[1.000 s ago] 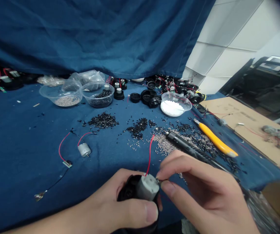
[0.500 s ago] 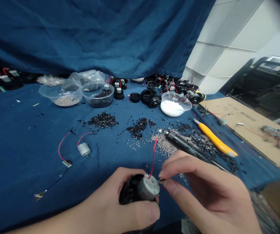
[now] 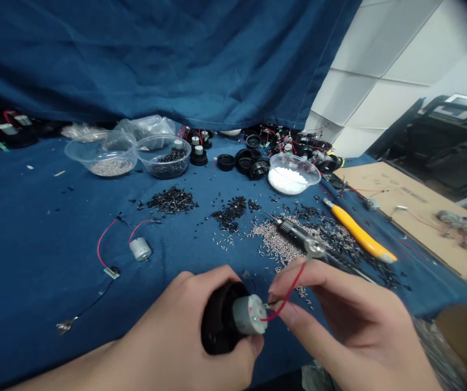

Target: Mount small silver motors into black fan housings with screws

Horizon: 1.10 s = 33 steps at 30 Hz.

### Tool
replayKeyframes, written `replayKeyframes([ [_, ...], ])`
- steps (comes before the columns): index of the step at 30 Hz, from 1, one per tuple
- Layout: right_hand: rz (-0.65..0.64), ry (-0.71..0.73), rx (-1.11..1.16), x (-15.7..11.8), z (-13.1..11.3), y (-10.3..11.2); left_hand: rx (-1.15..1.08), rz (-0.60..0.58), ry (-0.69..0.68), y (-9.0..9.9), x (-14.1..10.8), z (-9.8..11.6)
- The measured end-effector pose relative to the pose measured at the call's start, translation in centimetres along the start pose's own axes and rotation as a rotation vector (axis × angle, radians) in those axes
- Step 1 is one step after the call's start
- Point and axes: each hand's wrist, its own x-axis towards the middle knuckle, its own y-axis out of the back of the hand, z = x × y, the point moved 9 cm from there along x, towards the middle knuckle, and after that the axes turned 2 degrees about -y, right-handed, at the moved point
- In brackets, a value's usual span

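Note:
My left hand (image 3: 201, 326) is wrapped round a black round plastic housing (image 3: 219, 320). A small silver motor (image 3: 245, 315) sticks out of the housing, its end turned to the right. From that end a red wire (image 3: 294, 285) arcs up over my right fingertips to a shiny metal contact (image 3: 314, 248). Beside the motor, my right hand (image 3: 335, 320) pinches a dark wire (image 3: 275, 306) between thumb and index finger, close to the motor's terminal. Behind the right hand lies a black screwdriver (image 3: 298, 236), partly covered by the contact and the fingers.
A loose motor (image 3: 140, 249) and a small wired circuit board (image 3: 112, 272) lie at left. Piles of black screws (image 3: 172, 200) and silver screws (image 3: 274, 241) spread across the blue cloth. Clear bowls (image 3: 163, 163) stand behind; a yellow-handled tool (image 3: 358, 231) is at right.
My left hand has turned the housing, so the motor's end now faces further right. The red wire and its contact have swung right, over my right hand. The right-hand pinch stays.

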Motion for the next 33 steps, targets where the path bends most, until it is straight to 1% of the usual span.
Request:
replayKeyframes([
  [2,0.004,0.001,-0.004,0.0,0.0,0.1,0.12,0.043,-0.003,0.4,-0.2,-0.2],
  [4,-0.003,-0.005,-0.014,0.1,0.1,0.1,0.189,0.058,-0.011,0.5,-0.2,-0.2],
  [8,-0.055,-0.016,-0.037,0.2,0.2,-0.3,0.254,-0.002,-0.029,0.2,0.0,-0.2],
  [10,-0.093,-0.008,-0.041,0.1,0.2,-0.5,0.278,-0.002,-0.038,0.2,0.0,-0.1],
  [13,-0.123,0.038,-0.077,-0.1,-0.1,-0.5,0.301,0.032,-0.084,0.5,0.0,0.2],
  [17,-0.127,0.076,-0.165,-0.3,-0.2,-0.5,0.378,0.108,-0.165,0.8,-0.4,0.6],
  [21,-0.126,0.07,-0.211,-0.4,-0.3,-0.7,0.475,0.193,-0.272,1.0,-0.9,0.9],
  [25,-0.143,0.045,-0.227,-0.4,-0.3,-1.2,0.515,0.198,-0.315,0.8,-1.0,0.9],
  [27,-0.147,0.056,-0.241,-0.5,-0.3,-1.4,0.526,0.212,-0.334,0.9,-1.0,1.0],
  [30,-0.111,0.087,-0.263,-0.7,-0.3,-1.4,0.537,0.234,-0.36,1.0,-1.1,1.2],
  [33,-0.074,0.111,-0.27,-1.0,-0.3,-1.4,0.547,0.238,-0.356,0.8,-1.2,1.0],
])
